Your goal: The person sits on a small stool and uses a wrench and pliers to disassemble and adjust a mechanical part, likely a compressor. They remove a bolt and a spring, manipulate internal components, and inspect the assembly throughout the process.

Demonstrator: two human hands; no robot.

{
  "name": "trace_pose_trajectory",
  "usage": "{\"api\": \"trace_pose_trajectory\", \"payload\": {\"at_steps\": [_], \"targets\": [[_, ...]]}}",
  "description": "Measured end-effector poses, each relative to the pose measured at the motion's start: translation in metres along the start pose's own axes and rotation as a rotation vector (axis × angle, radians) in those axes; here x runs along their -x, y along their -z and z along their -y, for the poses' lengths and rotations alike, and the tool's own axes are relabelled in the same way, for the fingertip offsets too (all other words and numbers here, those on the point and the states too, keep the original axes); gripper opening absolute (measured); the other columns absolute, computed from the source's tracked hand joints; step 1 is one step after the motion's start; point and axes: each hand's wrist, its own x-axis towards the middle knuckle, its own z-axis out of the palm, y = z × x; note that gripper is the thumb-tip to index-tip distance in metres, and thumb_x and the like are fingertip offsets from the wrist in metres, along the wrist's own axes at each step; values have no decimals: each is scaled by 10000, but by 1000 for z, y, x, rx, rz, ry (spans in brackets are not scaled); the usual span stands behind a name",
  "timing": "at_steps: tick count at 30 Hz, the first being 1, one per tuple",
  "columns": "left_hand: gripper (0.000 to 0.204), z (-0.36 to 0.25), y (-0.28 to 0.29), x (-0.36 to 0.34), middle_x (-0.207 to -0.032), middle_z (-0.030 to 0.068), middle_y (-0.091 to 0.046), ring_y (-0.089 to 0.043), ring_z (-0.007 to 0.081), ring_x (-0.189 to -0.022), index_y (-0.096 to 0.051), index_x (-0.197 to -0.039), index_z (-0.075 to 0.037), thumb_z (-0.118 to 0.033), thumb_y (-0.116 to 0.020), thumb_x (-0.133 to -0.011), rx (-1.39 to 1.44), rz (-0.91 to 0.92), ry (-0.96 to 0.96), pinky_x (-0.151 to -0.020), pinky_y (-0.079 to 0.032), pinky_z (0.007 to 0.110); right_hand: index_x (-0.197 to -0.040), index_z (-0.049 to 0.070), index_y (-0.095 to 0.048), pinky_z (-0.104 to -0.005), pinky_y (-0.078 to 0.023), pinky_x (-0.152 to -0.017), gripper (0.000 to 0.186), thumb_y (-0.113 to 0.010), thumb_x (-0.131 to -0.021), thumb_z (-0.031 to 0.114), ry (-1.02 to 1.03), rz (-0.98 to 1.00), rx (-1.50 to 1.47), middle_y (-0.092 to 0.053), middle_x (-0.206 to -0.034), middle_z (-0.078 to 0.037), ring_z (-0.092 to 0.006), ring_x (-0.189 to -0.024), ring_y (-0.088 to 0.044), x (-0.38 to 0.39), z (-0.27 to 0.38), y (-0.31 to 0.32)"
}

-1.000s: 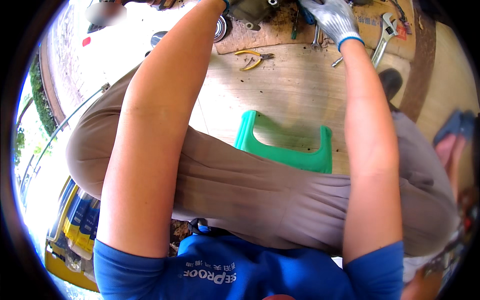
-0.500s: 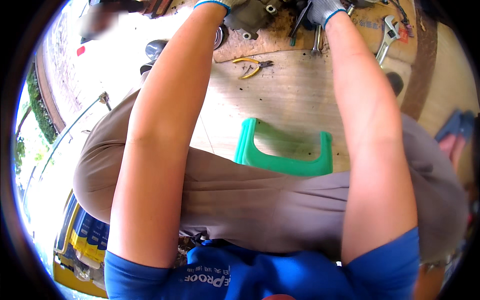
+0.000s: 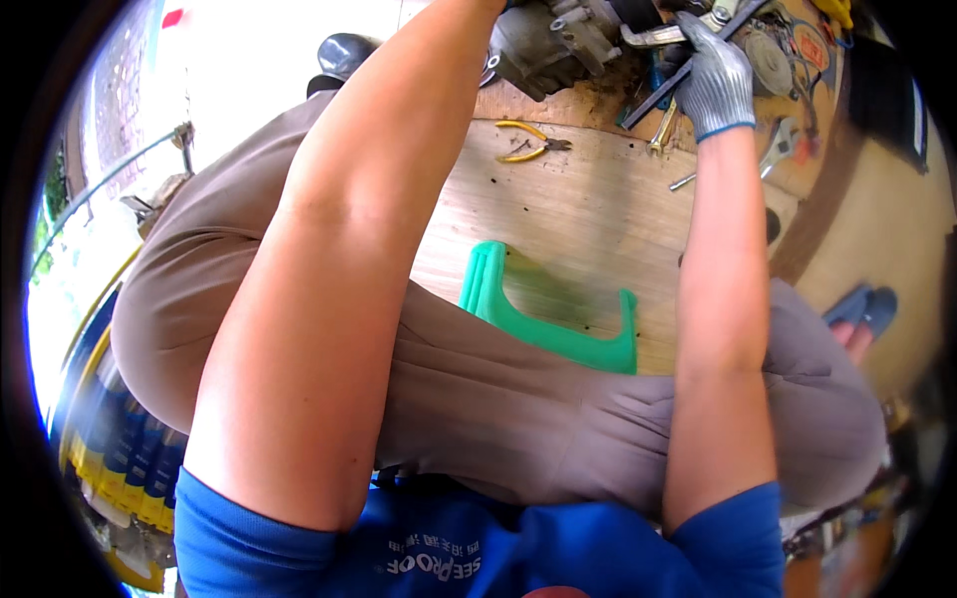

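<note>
My right hand (image 3: 720, 85), in a grey-white knit glove with a blue cuff, is closed around a long, dark, flat metal bar (image 3: 653, 105). The bar slants up to the right past the fingers. Beside the fingertips lies a silver metal tool (image 3: 653, 38), its kind unclear. To the left sits a dirty grey metal casting (image 3: 548, 45) with bosses and holes, like a machine housing. My left forearm (image 3: 439, 90) reaches to the top edge by this casting. The left hand itself lies beyond the picture.
Yellow-handled cutting pliers (image 3: 533, 142) lie on the wooden floor. A combination wrench (image 3: 662, 132) and an adjustable wrench (image 3: 780, 145) rest near a cardboard sheet (image 3: 598, 105). A green plastic stool (image 3: 558, 339) stands before my legs. Dark footwear (image 3: 344, 55) is at the upper left.
The right hand and the dark bar have moved down into fuller view, and the bar lies at a flatter slant. My left hand has gone out of the top edge. The whole view has shifted.
</note>
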Motion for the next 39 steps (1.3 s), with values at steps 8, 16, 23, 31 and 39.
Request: {"api": "trace_pose_trajectory", "payload": {"at_steps": [8,16,23,31,39], "targets": [[655,22,-31,3,-915,172,-693,-645,300,-813,-706,-1037,-50,-584,-326,-1011,375,144,300,-755,-488,418,-1083,-13,-714,-300,-553,-607,283,-635,-934,215,224,-120,524,-683,-767,-118,-179,-616,-643,44,37,-51],[325,19,-17,7,-1015,223,-672,-654,372,-960,-640,-1044,-81,-290,-397,-987,-194,-129,-179,-843,-511,463,-1099,32,-702,-312,-535,-594,279,-552,-979,235,221,-72,593,-671,-765,-118,-185,-667,-661,14,45,-51],[756,-59,-12,137,-1509,214,-382,-316,426,-1408,-401,-1451,-59,-480,-605,-856,-243,-261,-16,-1145,-251,590,-947,18,-691,-324,-530,-545,257,-645,-914,268,67,-197,470,-657,-720,-112,-202,-560,-617,7,57,-57],[778,-47,-28,114,-1333,213,-551,-554,374,-1213,-484,-1403,-164,-646,-625,-810,-134,-184,140,-990,-415,555,-906,55,-649,-359,-478,-497,206,-621,-944,256,-11,-137,484,-578,-656,-89,-217,-550,-561,4,65,-59],[851,-61,-34,108,-1321,238,-539,-511,394,-1248,-438,-1433,-179,-672,-657,-776,-251,-68,42,-1015,-399,541,-973,30,-698,-345,-501,-519,242,-611,-941,253,-72,-159,395,-636,-694,-103,-210,-564,-595,-13,56,-15]]}}
